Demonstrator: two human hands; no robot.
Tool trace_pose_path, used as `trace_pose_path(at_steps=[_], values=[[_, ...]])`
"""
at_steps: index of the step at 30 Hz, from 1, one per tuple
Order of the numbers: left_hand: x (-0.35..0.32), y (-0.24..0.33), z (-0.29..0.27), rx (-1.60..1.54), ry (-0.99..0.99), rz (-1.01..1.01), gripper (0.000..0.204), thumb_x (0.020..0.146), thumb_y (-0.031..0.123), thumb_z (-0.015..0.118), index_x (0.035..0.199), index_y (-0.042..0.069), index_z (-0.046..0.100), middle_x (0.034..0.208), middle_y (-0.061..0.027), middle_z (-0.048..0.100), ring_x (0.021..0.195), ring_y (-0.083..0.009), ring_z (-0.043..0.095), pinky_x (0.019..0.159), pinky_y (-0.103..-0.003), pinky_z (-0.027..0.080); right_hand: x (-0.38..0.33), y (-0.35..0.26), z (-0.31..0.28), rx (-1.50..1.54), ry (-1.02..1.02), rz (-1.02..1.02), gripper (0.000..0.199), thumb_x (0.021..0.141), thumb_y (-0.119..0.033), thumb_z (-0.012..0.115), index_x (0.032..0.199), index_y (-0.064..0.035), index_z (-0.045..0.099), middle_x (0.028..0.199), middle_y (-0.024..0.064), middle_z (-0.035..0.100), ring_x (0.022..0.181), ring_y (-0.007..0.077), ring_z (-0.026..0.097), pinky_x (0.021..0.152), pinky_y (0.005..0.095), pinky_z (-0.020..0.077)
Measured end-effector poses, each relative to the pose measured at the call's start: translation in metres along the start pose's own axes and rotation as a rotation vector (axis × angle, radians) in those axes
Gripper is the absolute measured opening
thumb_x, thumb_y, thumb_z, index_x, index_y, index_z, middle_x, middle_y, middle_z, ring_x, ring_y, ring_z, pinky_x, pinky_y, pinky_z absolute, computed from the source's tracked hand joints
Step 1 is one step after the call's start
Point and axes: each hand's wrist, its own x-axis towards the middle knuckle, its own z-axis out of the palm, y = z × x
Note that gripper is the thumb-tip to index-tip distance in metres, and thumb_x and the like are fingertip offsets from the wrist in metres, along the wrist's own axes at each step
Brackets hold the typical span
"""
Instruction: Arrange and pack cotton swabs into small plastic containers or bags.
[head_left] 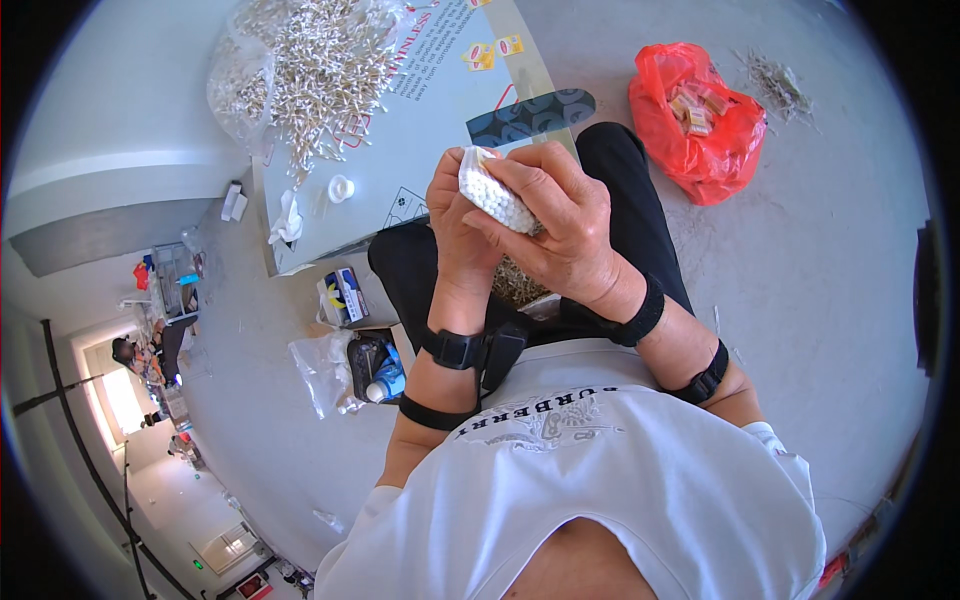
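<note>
Above my lap, both hands are closed around a small clear bag of cotton swabs [492, 200], its white tips packed together and facing me. My left hand [462, 245] grips its left side, with the fingers partly hidden behind it. Across the front and right side lie the thumb and fingers of my right hand [572, 232], pressed on the plastic near its upper edge. Below the hands, between my legs, more loose swabs [515, 285] show, partly covered by my wrists. A large heap of cotton swabs [335, 70] spills from a clear plastic bag onto the table [370, 205] ahead.
On the table are a white roll [341, 189], crumpled white paper [287, 220], yellow cards [479, 57] and a dark patterned strip [530, 117]. A red plastic bag [735, 165] holding small packs and scattered swabs [778, 88] lie on the right floor; a box [350, 295] stands left.
</note>
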Motion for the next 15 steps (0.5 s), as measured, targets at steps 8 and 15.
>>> trace_pose_path(at_steps=[8,15], values=[[0.002,-0.008,-0.006,-0.02,0.003,0.011,0.009,0.091,0.01,0.058,0.098,0.004,0.056,0.091,-0.0055,0.063,0.081,-0.0118,0.064,0.072,-0.024,0.054,-0.005,0.002,-0.001,0.073,-0.053,0.114,0.043,0.07,-0.015,0.083,0.107,-0.0013,0.066,0.093,0.0126,0.061,0.08,0.0261,0.064,0.067,0.0322,0.0538],[0.004,-0.014,-0.016,-0.022,-0.003,-0.002,0.01,0.092,0.01,0.058,0.1,0.003,0.057,0.091,-0.0052,0.063,0.082,-0.0119,0.063,0.075,-0.024,0.053,-0.009,0.006,-0.001,0.08,-0.068,0.138,0.044,0.071,-0.015,0.082,0.11,-0.0015,0.066,0.096,0.0133,0.062,0.082,0.0267,0.064,0.07,0.0321,0.0536]])
